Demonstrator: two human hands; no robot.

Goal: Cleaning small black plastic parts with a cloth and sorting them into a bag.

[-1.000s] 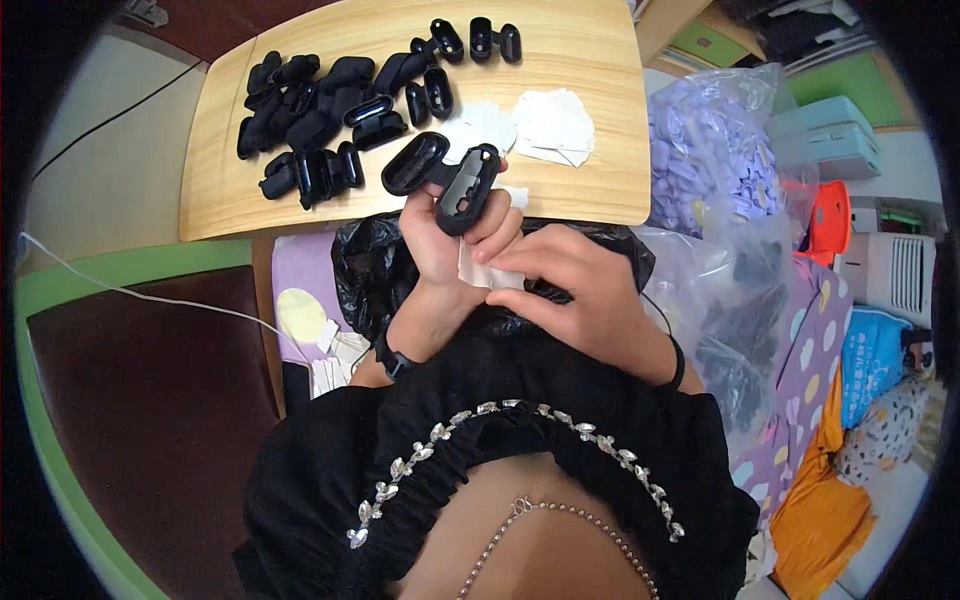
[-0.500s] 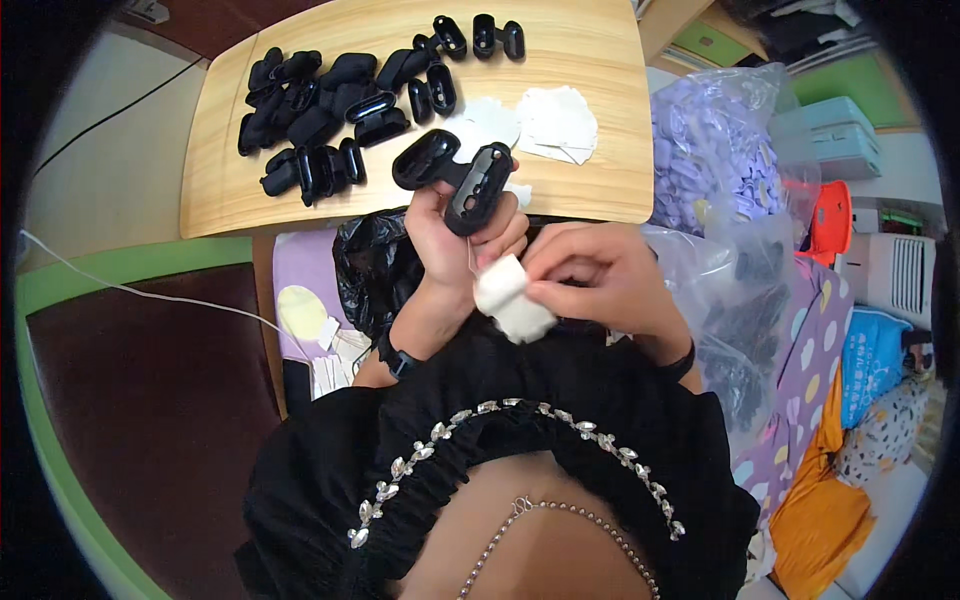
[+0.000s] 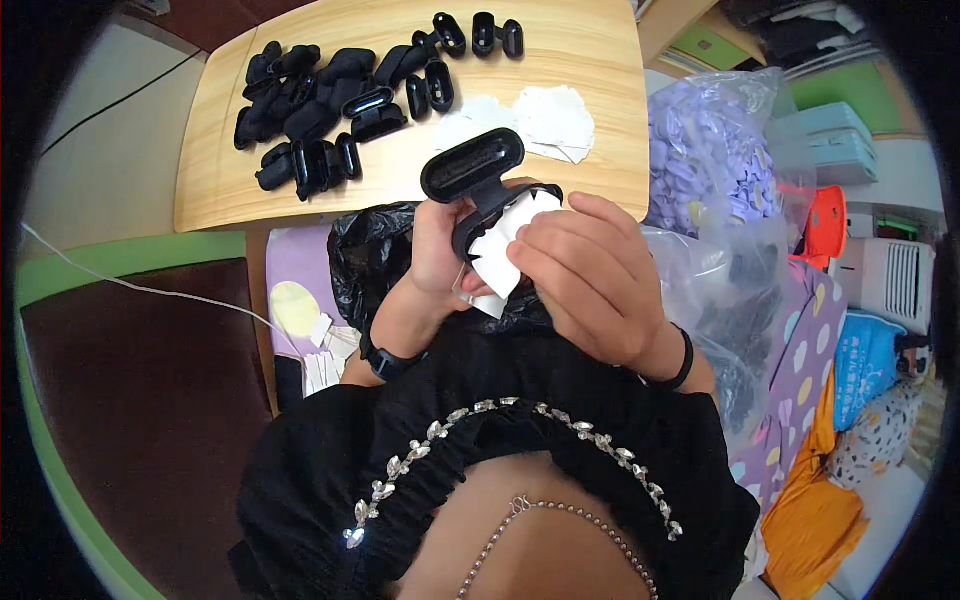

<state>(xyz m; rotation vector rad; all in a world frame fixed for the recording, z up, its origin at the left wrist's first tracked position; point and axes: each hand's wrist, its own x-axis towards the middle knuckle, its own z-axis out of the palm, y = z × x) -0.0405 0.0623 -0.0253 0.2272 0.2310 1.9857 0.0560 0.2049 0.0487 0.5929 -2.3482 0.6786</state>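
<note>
In my left hand point(image 3: 432, 250) is a black hinged case point(image 3: 474, 166), shaped like an earbud case cover, its two halves spread apart. The upper half faces me and looks hollow. Over the opening of the lower half lies a white notched paper piece point(image 3: 497, 252), covering most of it. My right hand point(image 3: 592, 278) has its fingertips on the paper; its thumb is hidden behind. A smaller white flap hangs below, near my left fingers. More white notched paper pieces point(image 3: 554, 122) lie on the table just beyond the case.
Several black cases point(image 3: 325, 100) are heaped on the far left of the wooden table point(image 3: 600, 50), and a few stand open along its back. A black plastic bag point(image 3: 370, 262) hangs below the front edge. To the right is a clear bag of lilac pieces point(image 3: 712, 150).
The white paper piece went from below the case up onto its lower half, carried by my right hand. My left hand has turned the case, so its upper half lies more level.
</note>
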